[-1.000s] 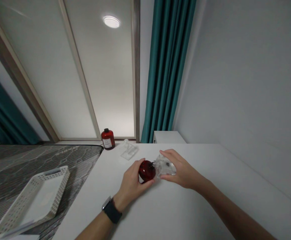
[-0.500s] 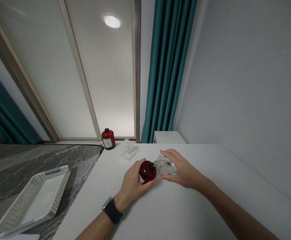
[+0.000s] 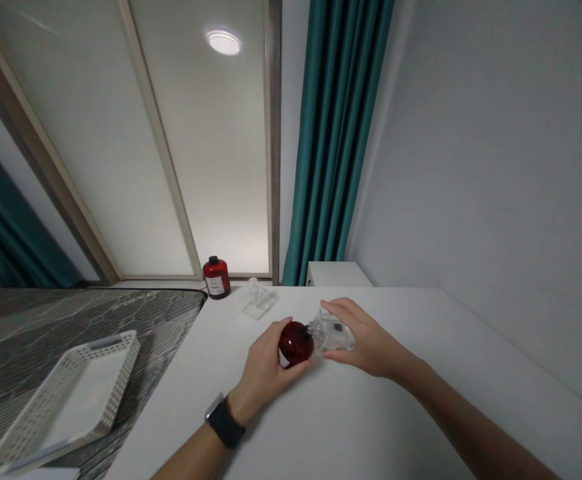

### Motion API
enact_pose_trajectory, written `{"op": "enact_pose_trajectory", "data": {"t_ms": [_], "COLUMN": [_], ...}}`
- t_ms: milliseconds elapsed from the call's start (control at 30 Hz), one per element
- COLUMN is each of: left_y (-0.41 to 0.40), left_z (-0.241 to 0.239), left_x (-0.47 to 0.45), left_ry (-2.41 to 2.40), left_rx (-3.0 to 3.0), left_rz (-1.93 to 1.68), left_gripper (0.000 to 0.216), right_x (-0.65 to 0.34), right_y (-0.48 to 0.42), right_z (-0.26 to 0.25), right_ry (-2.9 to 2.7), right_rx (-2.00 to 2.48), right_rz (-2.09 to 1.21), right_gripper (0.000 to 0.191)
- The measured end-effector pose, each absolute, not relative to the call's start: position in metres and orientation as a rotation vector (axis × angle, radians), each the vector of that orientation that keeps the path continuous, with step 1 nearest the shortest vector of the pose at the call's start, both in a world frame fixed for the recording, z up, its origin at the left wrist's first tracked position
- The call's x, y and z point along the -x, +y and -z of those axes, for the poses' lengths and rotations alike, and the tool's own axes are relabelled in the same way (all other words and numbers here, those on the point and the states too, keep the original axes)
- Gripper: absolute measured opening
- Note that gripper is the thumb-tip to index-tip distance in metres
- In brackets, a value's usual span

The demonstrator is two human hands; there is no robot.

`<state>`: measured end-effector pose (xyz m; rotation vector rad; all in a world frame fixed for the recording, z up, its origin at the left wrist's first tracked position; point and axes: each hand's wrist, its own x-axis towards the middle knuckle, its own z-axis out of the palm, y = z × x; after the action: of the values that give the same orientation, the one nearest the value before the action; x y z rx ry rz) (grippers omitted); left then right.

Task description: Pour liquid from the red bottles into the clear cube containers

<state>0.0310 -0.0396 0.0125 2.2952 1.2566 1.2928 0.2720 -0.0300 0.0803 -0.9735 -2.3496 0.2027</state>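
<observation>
Hardly anything has moved since a second ago; on my far-off screen the left hand, the right hand, the red bottle and the clear bottle keep almost the same places; across the back I have frosted sliding doors, with a pale wall on the right; below spreads the white table, and beside it on the left a grey patterned surface; a teal curtain hangs beyond the table, another teal curtain at the far left; a white perforated basket sits on the grey surface; a white cabinet shows behind the table's far edge.

Over the middle of the table, the left hand curls around the red bottle, thumb on the near side; the right hand pinches the clear bottle between thumb and fingers, tipped onto its side, its narrow end at the red bottle's dark mouth; whether they touch I cannot tell; a second red bottle, labelled and black-capped, stands at the far left corner; just beside it lies a clear piece, its outline faint; a dark watch circles the left wrist.
</observation>
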Motion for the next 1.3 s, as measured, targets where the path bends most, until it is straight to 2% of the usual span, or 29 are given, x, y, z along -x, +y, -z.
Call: {"op": "enact_pose_trajectory", "data": {"t_ms": [1300], "left_y": [-0.043], "left_z": [-0.0142], "left_x": [-0.0331], "left_ry": [1.243], "left_rx": [-2.177], "left_rz": [-1.212], "left_gripper": [0.067], "right_x": [-0.2719], "right_y": [-0.0325], "right_z": [-0.0889], "right_ry": [-2.363], "right_rx": [0.934], "right_rz": [-0.094], "right_gripper": [0.084]}}
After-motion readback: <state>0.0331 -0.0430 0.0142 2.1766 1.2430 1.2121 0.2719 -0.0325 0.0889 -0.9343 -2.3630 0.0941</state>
